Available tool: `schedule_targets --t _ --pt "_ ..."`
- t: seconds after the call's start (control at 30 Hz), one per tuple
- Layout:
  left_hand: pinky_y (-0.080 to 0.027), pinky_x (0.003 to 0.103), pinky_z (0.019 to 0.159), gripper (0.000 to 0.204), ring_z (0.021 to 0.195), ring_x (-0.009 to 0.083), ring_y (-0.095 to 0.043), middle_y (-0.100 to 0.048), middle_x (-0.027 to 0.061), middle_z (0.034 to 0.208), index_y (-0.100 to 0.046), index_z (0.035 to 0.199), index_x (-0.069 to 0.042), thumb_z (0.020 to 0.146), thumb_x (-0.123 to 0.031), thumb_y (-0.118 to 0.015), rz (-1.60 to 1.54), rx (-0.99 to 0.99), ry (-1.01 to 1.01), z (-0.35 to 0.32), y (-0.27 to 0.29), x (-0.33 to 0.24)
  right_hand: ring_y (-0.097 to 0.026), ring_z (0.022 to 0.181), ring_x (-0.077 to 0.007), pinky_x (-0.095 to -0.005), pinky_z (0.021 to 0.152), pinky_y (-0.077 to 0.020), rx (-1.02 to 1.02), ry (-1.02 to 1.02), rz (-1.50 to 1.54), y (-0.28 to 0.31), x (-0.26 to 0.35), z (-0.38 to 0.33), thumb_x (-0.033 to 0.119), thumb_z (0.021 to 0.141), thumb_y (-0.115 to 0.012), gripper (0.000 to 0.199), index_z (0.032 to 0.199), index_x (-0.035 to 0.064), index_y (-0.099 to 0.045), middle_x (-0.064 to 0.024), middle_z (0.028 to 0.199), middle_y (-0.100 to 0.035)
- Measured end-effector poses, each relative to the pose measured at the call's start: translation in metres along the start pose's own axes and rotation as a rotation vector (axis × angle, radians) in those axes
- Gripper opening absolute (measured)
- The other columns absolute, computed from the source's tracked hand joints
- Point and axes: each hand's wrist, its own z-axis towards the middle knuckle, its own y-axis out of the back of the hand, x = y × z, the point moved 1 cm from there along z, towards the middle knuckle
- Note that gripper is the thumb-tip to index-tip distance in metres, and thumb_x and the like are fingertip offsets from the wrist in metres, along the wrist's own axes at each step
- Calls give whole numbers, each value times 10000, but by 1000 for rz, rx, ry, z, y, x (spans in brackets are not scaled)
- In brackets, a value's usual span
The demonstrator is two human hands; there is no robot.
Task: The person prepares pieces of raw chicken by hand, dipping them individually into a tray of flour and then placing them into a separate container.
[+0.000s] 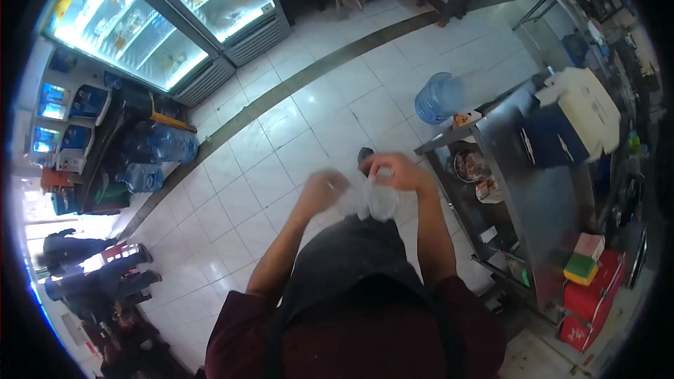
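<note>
In front of my dark apron, my right hand (pixel 397 171) pinches the top of a clear plastic bag (pixel 382 202). The bag hangs below the fingers and looks slightly puffed; I cannot make out any contents. To its left is my left hand (pixel 326 191), smeared by motion. A pale, see-through blur lies between that hand and the bag, perhaps part of the same plastic. Whether the left fingers grip it is not clear.
On my right stands a steel counter (pixel 516 200) with a blue and white cooler (pixel 572 123) and a red box (pixel 593 295). A large blue water jug (pixel 437 98) sits on the tiled floor (pixel 281 161). Lit glass-door fridges (pixel 168 49) line the far left, with more jugs (pixel 172 142) nearby.
</note>
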Motion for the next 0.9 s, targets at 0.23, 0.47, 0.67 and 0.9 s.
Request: schedule_targets --t 0.23,0.47,0.67,0.9 --pt "-507 307 642 161 721 169 -646 -671 102 756 -666 863 22 885 -135 -636 -101 -587 128 210 66 -39 -552 741 -130 -283 694 -453 -318 -354 426 209 -91 123 58 767 -584 36 764 22 -581 -43 780 -616" --pt "-482 315 721 244 774 164 -618 -676 109 827 -617 949 61 924 -182 -624 -263 -730 35 459 48 -118 -630 655 -289 -389 618 -481 -393 -469 23 309 -130 268 484 806 -723 471 778 19 -650 -137 704 -644" --pt "-476 338 717 279 824 209 -592 -607 136 942 -585 1037 44 858 -143 -687 -73 -483 -137 715 -1 -169 -626 704 -342 -418 647 -491 -950 -497 -238 512 -226 323 203 797 -689 173 769 46 -623 -149 743 -633" --pt "-493 355 772 163 882 291 -613 -609 179 935 -616 991 12 832 12 -578 -52 76 -780 886 -64 -376 -633 772 -338 -417 673 -492 -1361 -589 -414 743 -221 285 118 778 -681 138 840 46 -581 -130 827 -637"
